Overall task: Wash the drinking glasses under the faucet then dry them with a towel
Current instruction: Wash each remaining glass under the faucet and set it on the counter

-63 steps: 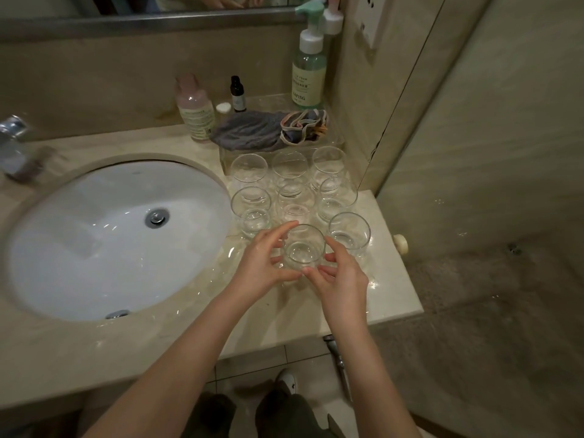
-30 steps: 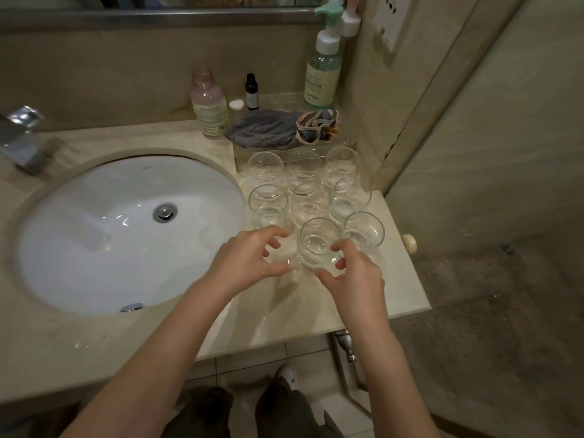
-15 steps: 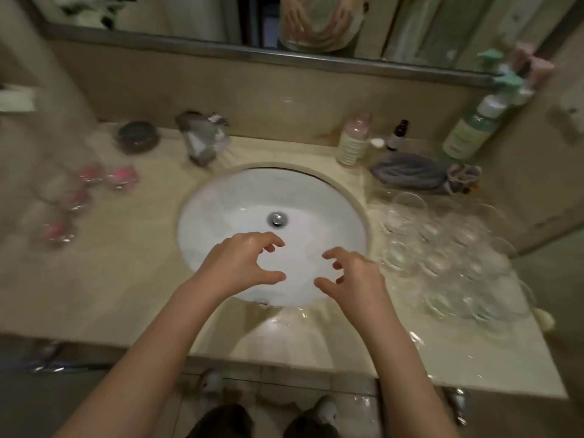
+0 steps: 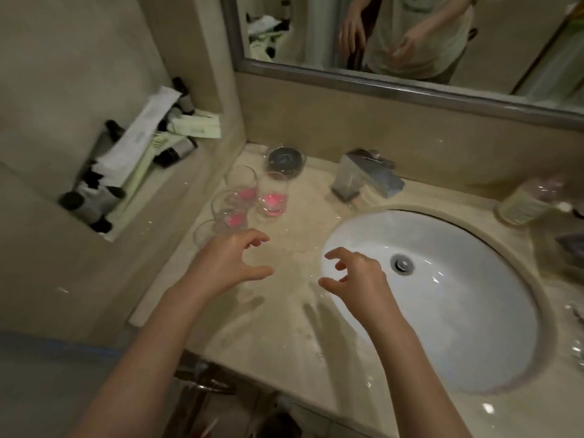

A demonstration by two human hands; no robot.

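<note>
Both hands are hovering empty left of the sink [image 4: 537,298], the left hand [image 4: 221,263] and right hand [image 4: 357,279] with fingers loosely curled apart, seemingly reaching for the pink-bottomed glasses [image 4: 249,200] standing farther left, beside the faucet [image 4: 366,178], awaiting washing.

Sink basin [image 4: 442,311] is set in the counter [image 4: 284,327], right of centre. Faucet [image 4: 366,175] stands behind the basin at the wall, mirror [image 4: 410,42] above it. A cluster of glasses [image 4: 243,200] stands on the counter left of the faucet, a small dish [image 4: 286,158] behind them by the wall. Wall niche [image 4: 126,172] at far left holds small bottles and packets. A bottle [image 4: 527,200] stands behind the basin's right side. Left hand [image 4: 227,263] hovers over the counter in front of the glasses; right hand [image 4: 357,279] hovers over the basin's left rim, apart from the left.
</note>
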